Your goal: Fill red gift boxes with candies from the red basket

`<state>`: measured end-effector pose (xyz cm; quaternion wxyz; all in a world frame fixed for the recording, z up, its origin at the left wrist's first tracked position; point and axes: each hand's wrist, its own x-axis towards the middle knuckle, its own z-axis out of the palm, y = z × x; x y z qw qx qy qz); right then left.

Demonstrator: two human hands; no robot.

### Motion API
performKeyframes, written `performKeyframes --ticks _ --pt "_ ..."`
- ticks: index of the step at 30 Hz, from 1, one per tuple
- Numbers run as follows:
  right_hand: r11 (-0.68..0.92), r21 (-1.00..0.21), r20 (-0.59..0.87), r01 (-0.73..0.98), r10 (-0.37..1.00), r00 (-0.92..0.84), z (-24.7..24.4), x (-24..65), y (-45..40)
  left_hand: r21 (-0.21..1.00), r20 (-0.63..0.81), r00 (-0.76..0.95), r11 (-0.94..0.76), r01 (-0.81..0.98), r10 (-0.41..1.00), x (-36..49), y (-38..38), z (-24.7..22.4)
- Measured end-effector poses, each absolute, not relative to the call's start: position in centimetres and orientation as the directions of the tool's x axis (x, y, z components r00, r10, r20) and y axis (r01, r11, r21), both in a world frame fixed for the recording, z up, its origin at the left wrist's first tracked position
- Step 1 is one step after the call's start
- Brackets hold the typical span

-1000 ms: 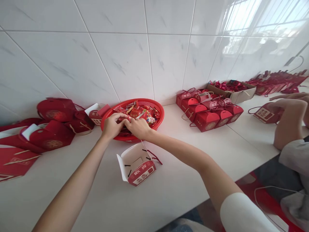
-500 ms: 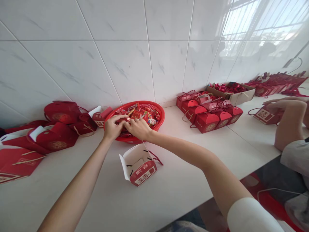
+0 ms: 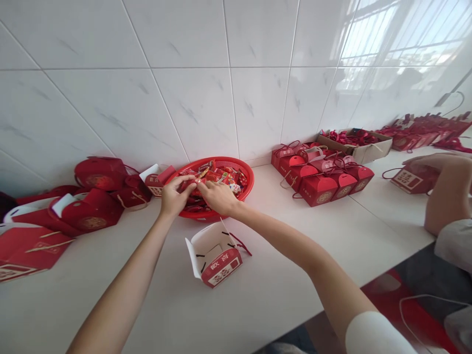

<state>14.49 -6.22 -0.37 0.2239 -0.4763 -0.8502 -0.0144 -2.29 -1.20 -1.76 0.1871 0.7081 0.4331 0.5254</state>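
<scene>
Over a red plastic basket (image 3: 249,189) full of wrapped sweets (image 3: 221,176), my two hands meet close together. My left hand (image 3: 175,196) is closed, thumb and fingers pinching a small red wrapped sweet (image 3: 191,187). Fingers curled, my right hand (image 3: 219,196) closes at the other side of that sweet; its fingertips are partly hidden. Just in front of the basket stands an open red and white gift box (image 3: 221,268), its flaps up, a dark red cord at its right side and its inside white.
Red boxes (image 3: 92,211), some open, crowd the left. Closed red boxes (image 3: 319,189) stand grouped right of the basket, before a cardboard carton (image 3: 372,150) of red ribbons. At far right, another person's hand (image 3: 442,162) is over a red box (image 3: 411,179). A tiled wall (image 3: 191,113) backs the table.
The view has shifted slightly, so everything sits a little lower and further right. My hands stay over the basket, with the red sweet showing more clearly between them.
</scene>
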Motion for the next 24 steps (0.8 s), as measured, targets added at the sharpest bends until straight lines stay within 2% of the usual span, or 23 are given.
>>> performKeyframes --ticks 2,4,6,9,15,24 --pt "0.466 -0.517 0.42 0.718 0.869 -0.262 -0.8 15.4 -5.6 0.748 0.572 0.044 -0.543 0.382 0.819 -2.3 -1.2 -1.8" --pt "0.393 -0.795 0.418 0.461 0.907 -0.052 -1.4 16.3 -4.9 0.761 0.561 0.02 -0.526 0.38 0.827 -2.2 -1.2 -1.9" --pt "0.374 -0.914 0.385 0.158 0.922 0.047 -1.8 16.8 -4.4 0.768 0.551 0.01 -0.512 0.385 0.834 -2.3 -1.2 -1.9" --pt "0.32 -0.941 0.316 -0.106 0.947 0.05 -2.2 17.0 -4.2 0.777 0.538 0.036 -0.512 0.366 0.842 -2.3 -1.3 -2.0" --pt "0.21 -0.915 0.197 -0.345 0.978 0.071 -1.7 16.5 -4.5 0.774 0.528 0.112 -0.531 0.345 0.842 -2.4 -1.7 -1.9" --pt "0.235 -0.908 0.224 -0.345 0.972 0.073 -1.6 16.5 -4.8 0.756 0.497 0.227 -0.546 0.361 0.837 -2.0 -2.4 -1.2"
